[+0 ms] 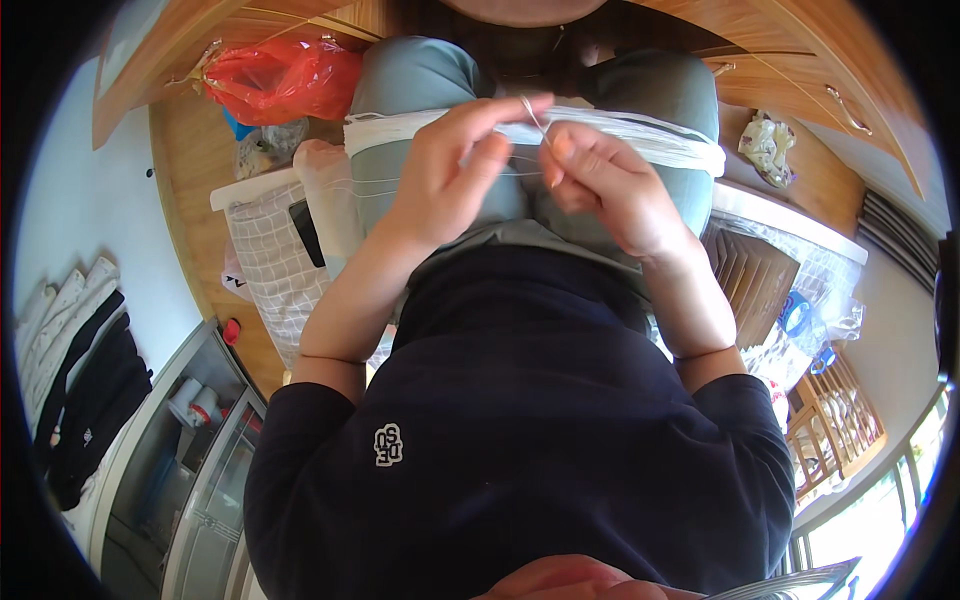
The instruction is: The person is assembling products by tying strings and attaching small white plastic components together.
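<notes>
A skein of white thread (390, 130) is stretched around both knees in grey-green trousers. Above it, my left hand (450, 170) has its index finger stretched out, with a loop of white thread (531, 108) around it near the tip. Its thumb stands apart from that finger, and its other fingers are mostly hidden. My right hand (605, 180) is closed, pinching the thread between thumb and bent fingers close to the left fingertip. Fine strands also run leftward from between the hands, across the left thigh.
A red plastic bag (285, 80) lies on the floor by the left knee. On the left, a dark phone (306, 233) rests on checked cloth (268, 250). A pale plastic bag (767, 148) lies to the right, near wooden furniture (840, 80). Clear plastic wrapping (825, 265) covers things beside my right arm.
</notes>
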